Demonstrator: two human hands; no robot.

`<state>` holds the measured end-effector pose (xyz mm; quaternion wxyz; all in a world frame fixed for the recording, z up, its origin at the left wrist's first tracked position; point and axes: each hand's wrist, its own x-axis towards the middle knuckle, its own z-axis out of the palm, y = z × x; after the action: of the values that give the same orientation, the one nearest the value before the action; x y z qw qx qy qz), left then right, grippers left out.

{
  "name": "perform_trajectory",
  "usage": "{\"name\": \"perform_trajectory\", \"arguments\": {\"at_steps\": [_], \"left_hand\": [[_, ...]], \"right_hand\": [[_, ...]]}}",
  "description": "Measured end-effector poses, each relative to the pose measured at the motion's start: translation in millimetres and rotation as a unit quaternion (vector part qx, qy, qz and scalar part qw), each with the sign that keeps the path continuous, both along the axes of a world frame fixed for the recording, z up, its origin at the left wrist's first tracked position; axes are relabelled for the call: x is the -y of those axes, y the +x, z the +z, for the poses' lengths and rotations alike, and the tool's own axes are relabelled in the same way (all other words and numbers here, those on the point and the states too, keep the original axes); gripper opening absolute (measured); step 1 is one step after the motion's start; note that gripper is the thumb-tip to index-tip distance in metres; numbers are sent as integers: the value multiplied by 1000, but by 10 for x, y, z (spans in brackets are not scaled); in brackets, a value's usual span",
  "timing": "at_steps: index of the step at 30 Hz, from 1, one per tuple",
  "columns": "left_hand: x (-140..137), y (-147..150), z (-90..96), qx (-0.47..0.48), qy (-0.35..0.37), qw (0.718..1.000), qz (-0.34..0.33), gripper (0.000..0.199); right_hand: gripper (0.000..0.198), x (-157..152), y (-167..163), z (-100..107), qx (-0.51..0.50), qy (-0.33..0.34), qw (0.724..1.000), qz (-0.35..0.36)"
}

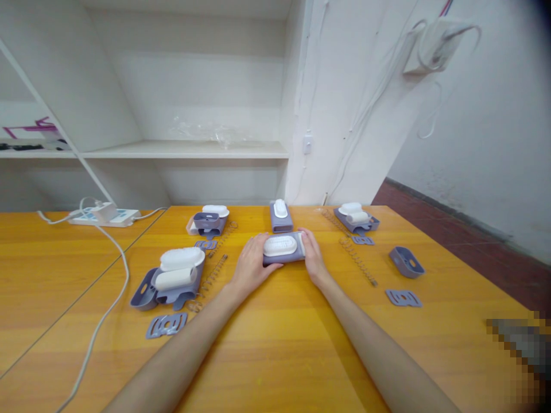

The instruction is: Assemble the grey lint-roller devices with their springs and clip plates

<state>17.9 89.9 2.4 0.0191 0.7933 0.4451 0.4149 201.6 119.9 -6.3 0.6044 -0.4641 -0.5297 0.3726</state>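
Between my two hands is a grey-purple plastic case (282,258) lying on its side, with a white oval pad (280,246) on its upper face. My left hand (251,261) grips the left end, thumb along the near edge and fingers over the far side. My right hand (313,257) closes round the right end, where a white part shows at the fingers. Just beyond stands a similar grey-purple case (282,225) with its own white oval piece. A coiled spring (358,262) lies to the right of my right hand, and another spring (212,278) lies left of my left hand.
Sets of parts with white rollers (175,279) stand at left, back left and back right (357,218). A grey cup (407,262) and a flat slotted plate (403,297) lie at right, another slotted plate (166,325) at left. A white cable (126,275) and power strip (104,216) are at left.
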Motion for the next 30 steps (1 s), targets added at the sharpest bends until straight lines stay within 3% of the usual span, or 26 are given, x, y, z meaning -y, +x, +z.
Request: {"name": "perform_trajectory", "arguments": {"at_steps": [25, 30], "left_hand": [[-27, -3, -59, -27, 16, 1000, 1, 72], [-31, 3, -69, -20, 12, 1000, 11, 73]], "right_hand": [[42, -12, -11, -6, 15, 5, 1000, 11], [43, -64, -10, -60, 66, 13, 997, -42]]}}
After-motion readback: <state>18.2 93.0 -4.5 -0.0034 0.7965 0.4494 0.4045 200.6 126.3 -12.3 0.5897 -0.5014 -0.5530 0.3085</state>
